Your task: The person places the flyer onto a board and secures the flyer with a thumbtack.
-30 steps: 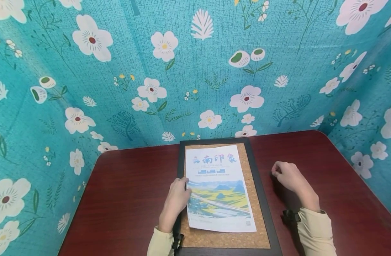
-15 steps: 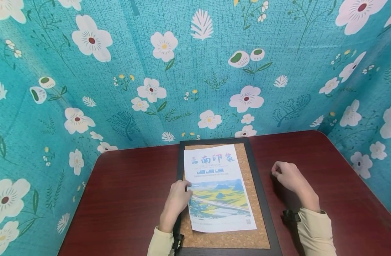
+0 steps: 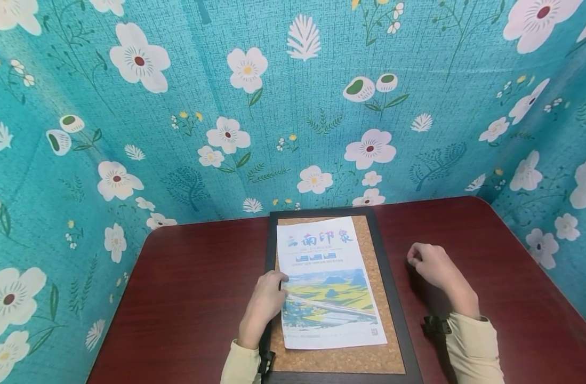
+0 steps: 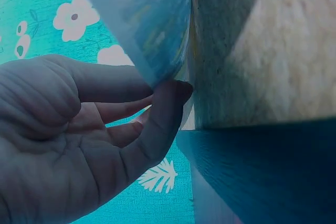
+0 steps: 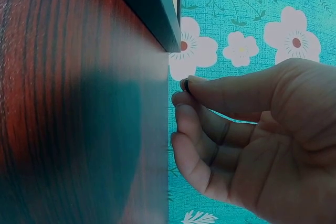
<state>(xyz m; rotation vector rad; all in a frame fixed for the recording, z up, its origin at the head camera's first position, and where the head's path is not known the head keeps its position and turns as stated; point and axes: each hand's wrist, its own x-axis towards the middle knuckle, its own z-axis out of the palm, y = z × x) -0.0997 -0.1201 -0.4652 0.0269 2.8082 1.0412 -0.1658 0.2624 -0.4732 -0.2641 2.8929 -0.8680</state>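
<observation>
Floral curtain (image 3: 283, 96) edges the table (image 3: 192, 282); poster (image 3: 327, 290) partly hides corkboard (image 3: 340, 362).

Ahead of me, a turquoise cloth (image 3: 177, 101) spans my head view from 9 through 12 to 3 o'clock. On it I see a red-centred white flower (image 3: 139, 60) at 10, a white leaf print (image 3: 303, 37) at 12 and green-hearted pods (image 3: 359, 89) at 1. Below, from 4 round to 8, I have a dark-red table (image 3: 192, 293), its grain streaked in my right wrist view.
</observation>
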